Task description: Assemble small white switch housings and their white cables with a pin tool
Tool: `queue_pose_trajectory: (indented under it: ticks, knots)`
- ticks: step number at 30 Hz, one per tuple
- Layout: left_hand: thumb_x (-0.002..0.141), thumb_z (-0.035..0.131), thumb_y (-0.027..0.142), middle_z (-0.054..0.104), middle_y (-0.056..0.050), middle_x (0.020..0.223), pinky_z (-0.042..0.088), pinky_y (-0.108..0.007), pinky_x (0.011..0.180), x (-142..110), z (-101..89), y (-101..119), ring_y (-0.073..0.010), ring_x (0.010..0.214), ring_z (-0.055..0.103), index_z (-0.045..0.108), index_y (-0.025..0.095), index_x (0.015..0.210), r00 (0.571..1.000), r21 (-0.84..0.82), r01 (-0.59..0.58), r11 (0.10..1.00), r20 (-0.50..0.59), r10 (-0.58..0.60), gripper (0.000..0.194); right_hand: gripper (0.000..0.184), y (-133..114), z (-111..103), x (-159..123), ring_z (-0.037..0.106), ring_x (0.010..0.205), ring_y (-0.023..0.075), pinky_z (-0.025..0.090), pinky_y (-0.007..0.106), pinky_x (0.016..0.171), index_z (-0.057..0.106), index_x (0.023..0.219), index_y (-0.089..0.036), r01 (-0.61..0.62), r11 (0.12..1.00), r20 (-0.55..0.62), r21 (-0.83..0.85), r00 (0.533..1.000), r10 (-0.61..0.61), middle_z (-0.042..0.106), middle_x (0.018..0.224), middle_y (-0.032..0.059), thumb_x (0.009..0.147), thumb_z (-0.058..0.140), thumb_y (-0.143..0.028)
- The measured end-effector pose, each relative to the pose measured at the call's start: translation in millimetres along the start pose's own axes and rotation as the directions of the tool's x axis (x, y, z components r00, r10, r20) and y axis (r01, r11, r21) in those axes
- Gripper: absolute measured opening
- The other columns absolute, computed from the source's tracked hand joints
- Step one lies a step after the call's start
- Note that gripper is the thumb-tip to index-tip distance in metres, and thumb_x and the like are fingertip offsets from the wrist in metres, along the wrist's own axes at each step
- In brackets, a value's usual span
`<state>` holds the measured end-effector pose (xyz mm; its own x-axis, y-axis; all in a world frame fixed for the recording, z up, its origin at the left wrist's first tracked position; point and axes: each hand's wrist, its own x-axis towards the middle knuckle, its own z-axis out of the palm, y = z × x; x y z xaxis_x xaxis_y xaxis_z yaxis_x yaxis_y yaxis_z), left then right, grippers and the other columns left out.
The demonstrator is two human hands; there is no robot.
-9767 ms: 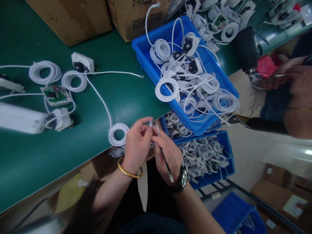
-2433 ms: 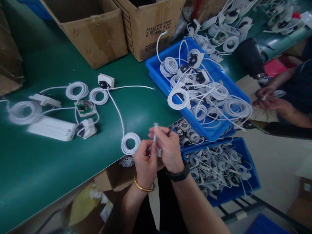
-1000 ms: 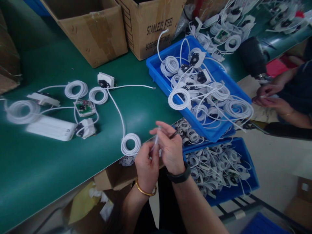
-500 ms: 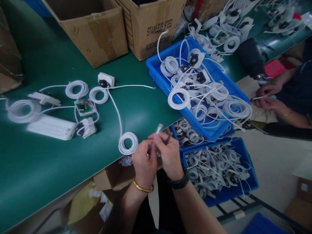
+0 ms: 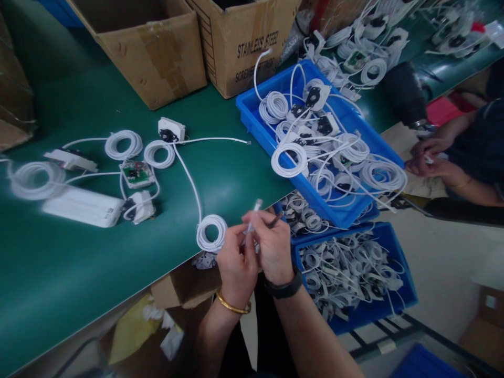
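My left hand (image 5: pixel 238 262) and my right hand (image 5: pixel 274 249) meet at the green table's front edge, fingers pinched together. Between them is the end of a white cable, and its clear plug (image 5: pixel 258 204) sticks up past my right fingertips. A thin dark tool (image 5: pixel 275 219) juts out of my right hand; its kind cannot be made out. Just left of my left hand lies a tied white cable coil (image 5: pixel 201 239). One strand runs from that coil up to a white and black module (image 5: pixel 172 130) on the table. My fingers hide most of the held cable.
A blue tray (image 5: pixel 323 206) piled with coiled cables and modules stands on the right, above a fuller blue bin (image 5: pixel 410 294). Cardboard boxes (image 5: pixel 157 63) line the back. At left lie a circuit board (image 5: pixel 137 176) and a white block (image 5: pixel 84 206). A co-worker's hands (image 5: pixel 431 160) work at far right.
My left hand has shifted slightly right, closer under my right hand. The nearby coil has slid a little to the right too. More of the dark tool shows.
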<state>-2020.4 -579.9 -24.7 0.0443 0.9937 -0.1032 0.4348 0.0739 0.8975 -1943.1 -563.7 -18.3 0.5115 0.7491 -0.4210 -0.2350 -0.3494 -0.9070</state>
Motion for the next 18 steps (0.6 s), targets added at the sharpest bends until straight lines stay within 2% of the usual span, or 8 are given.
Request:
queue_pose_trajectory:
  ticks: [4,7,9,11,14,16,18]
  knots:
    - [0.087,0.054,0.027,0.066,-0.003,0.075,0.045,-0.022,0.058,7,-1.6,3,-0.0129,0.064,0.061,0.058,0.016,0.093,0.999,-0.058,0.045,0.997,-0.004,-0.046,0.013,0.017,-2,4,3,0.06,0.069,0.0155,0.045,0.027,0.068,0.07,0.07,-0.017,0.008,1.0,-0.003,-0.007,1.0,-0.008,0.067,0.069,0.001,0.077,0.065,-0.032]
    - [0.086,0.055,0.029,0.061,-0.001,0.072,0.042,-0.021,0.058,16,-7.4,6,-0.0114,0.063,0.056,0.059,0.016,0.087,0.989,-0.207,0.146,0.967,0.015,-0.146,0.014,0.019,-5,7,5,0.058,0.063,0.0143,0.044,0.026,0.061,0.069,0.069,-0.016,0.008,0.998,0.013,-0.062,1.0,-0.008,0.066,0.066,0.0005,0.073,0.069,-0.035]
    - [0.086,0.054,0.032,0.055,0.002,0.067,0.039,-0.02,0.056,21,-11.9,7,-0.0094,0.06,0.049,0.059,0.016,0.083,0.967,-0.366,0.253,0.895,0.067,-0.246,0.017,0.02,-8,9,6,0.058,0.063,0.0146,0.045,0.026,0.06,0.07,0.072,-0.016,0.0,0.994,0.054,-0.112,0.999,0.006,0.067,0.068,0.0012,0.073,0.07,-0.036]
    - [0.087,0.054,0.034,0.043,0.005,0.058,0.032,-0.018,0.05,24,-15.1,7,-0.0072,0.052,0.038,0.057,0.016,0.078,0.93,-0.528,0.361,0.769,0.148,-0.335,0.021,0.021,-11,10,6,0.061,0.069,0.0161,0.046,0.027,0.065,0.072,0.078,-0.016,-0.02,0.99,0.129,-0.137,0.991,0.038,0.07,0.073,0.0026,0.075,0.067,-0.035]
    - [0.085,0.057,0.036,0.03,0.008,0.053,0.023,-0.018,0.045,26,-16.2,4,-0.0059,0.048,0.024,0.053,0.015,0.073,0.888,-0.661,0.445,0.604,0.235,-0.396,0.025,0.021,-14,13,5,0.064,0.073,0.0173,0.048,0.027,0.068,0.074,0.081,-0.016,-0.046,0.99,0.19,-0.131,0.979,0.07,0.072,0.077,0.0035,0.078,0.063,-0.033]
    - [0.084,0.059,0.036,0.032,0.008,0.054,0.023,-0.018,0.046,26,-15.4,1,-0.0058,0.049,0.025,0.053,0.015,0.073,0.885,-0.673,0.451,0.586,0.251,-0.392,0.025,0.02,-13,16,4,0.064,0.071,0.0171,0.048,0.027,0.066,0.073,0.076,-0.016,-0.026,0.993,0.162,-0.118,0.986,0.045,0.072,0.074,0.0031,0.077,0.062,-0.032]
    - [0.083,0.06,0.038,0.037,0.007,0.056,0.026,-0.018,0.048,25,-14.4,-2,-0.006,0.051,0.03,0.053,0.015,0.075,0.893,-0.66,0.441,0.608,0.26,-0.367,0.025,0.018,-12,20,3,0.063,0.069,0.0165,0.047,0.026,0.066,0.072,0.071,-0.016,0.007,0.995,0.101,-0.101,0.995,0.003,0.071,0.07,0.0023,0.077,0.062,-0.03]
